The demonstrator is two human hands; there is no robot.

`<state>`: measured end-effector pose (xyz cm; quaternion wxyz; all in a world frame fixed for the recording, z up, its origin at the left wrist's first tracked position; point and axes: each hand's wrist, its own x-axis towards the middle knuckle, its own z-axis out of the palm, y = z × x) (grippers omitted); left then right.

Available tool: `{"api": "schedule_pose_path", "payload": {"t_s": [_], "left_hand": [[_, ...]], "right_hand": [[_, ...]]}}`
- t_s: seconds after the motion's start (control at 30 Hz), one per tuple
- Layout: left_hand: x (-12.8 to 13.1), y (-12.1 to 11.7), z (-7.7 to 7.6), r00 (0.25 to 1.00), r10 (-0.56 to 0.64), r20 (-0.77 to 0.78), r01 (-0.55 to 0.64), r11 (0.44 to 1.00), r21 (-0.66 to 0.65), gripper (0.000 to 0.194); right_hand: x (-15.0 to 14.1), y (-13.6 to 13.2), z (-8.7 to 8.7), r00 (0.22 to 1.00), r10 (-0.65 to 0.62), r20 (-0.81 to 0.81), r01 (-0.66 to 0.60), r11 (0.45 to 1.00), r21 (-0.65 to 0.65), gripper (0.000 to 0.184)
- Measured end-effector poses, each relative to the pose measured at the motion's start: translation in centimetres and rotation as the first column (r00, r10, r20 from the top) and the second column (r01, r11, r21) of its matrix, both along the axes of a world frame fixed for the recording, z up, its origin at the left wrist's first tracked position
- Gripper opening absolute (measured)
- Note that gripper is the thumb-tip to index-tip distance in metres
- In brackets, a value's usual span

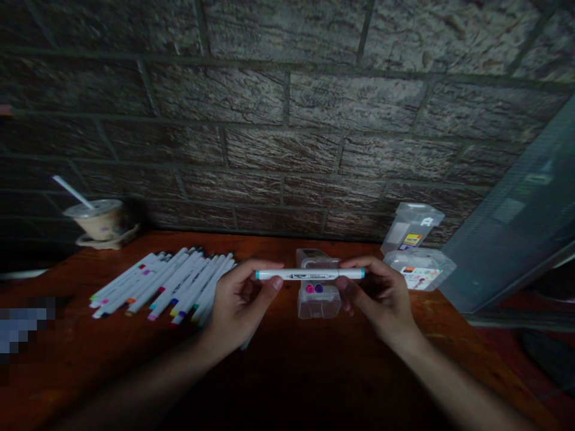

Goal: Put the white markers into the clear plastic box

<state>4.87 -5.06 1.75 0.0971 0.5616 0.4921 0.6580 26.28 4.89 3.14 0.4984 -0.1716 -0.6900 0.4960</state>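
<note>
A white marker [309, 274] with teal bands at both ends is held level above the wooden table [287, 359]. My left hand [240, 302] pinches its left end between thumb and fingers. My right hand [377, 293] pinches its right end the same way. Just behind and below the marker stands a small clear plastic case [318, 299] with two markers upright in it, pink and purple caps showing. To the left of my left hand a heap of several white markers [166, 287] with coloured ends lies on the table.
A lidded drink cup with a straw [101, 218] stands at the far left on a saucer. Two clear plastic boxes [415, 251] sit at the back right. A brick wall [287, 120] runs behind the table, and a slanted glass panel [516, 227] stands on the right.
</note>
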Motion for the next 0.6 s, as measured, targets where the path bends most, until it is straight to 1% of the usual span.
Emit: {"api": "schedule_pose_path", "payload": {"t_s": [0.17,0.27,0.4,0.5,0.6], "left_hand": [[0.1,0.1,0.1,0.998,0.005,0.055,-0.004,1.000,-0.017,0.005],[0.0,0.3,-0.1,0.995,0.000,0.096,0.004,0.999,-0.045,0.001],[-0.3,0.5,-0.7,0.976,-0.055,0.211,0.082,0.989,-0.119,0.015],[-0.4,0.5,-0.9,0.951,-0.091,0.294,0.138,0.980,-0.144,0.025],[-0.3,0.5,-0.9,0.948,-0.094,0.305,0.142,0.980,-0.139,0.028]], "right_hand": [[-0.3,-0.1,-0.2,1.000,-0.004,0.010,0.004,1.000,0.020,0.013],[-0.3,-0.1,-0.3,1.000,0.012,-0.013,-0.012,1.000,-0.001,0.009],[-0.1,-0.1,-0.4,0.998,0.054,-0.035,-0.056,0.997,-0.057,0.006],[-0.1,0.1,-0.5,0.996,0.077,-0.044,-0.080,0.994,-0.079,0.011],[-0.2,0.2,-0.6,0.996,0.077,-0.043,-0.080,0.993,-0.088,0.013]]}}
